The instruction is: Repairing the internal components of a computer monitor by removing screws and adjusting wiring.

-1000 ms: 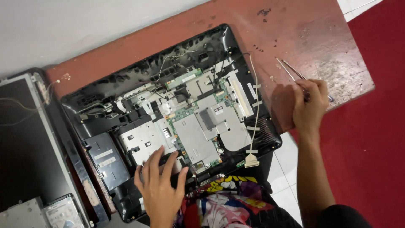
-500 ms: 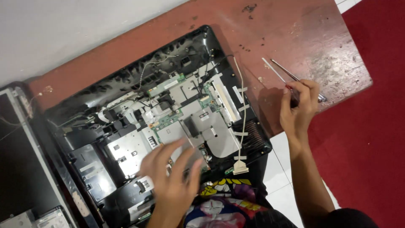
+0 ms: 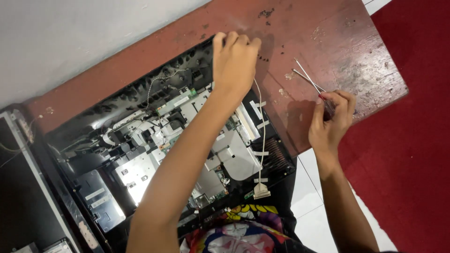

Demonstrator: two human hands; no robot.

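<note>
On the worn red worktop (image 3: pixel 328 28) lies an opened computer chassis (image 3: pixel 117 154), back cover off, its black plastic shell running from the lower left corner up to the far edge. Inside, bare metal shields (image 3: pixel 234 154) and green circuit boards (image 3: pixel 176 98) sit exposed; these look fragile, and are best not pressed or gripped. The shell itself seems stiff but thin, probably light for its spread, so its rim is the safer place to take hold. The left hand (image 3: pixel 234 61) reaches across the boards and curls its fingers over that far rim, closed on the edge. A thin white cable (image 3: pixel 262 140) runs down from near it to a flat connector (image 3: pixel 261 190), limp and easily snagged. Further right, the right hand (image 3: pixel 330 124) is closed around the handles of two slim screwdrivers (image 3: pixel 307 77), their metal shafts pointing away over the worktop.
</note>
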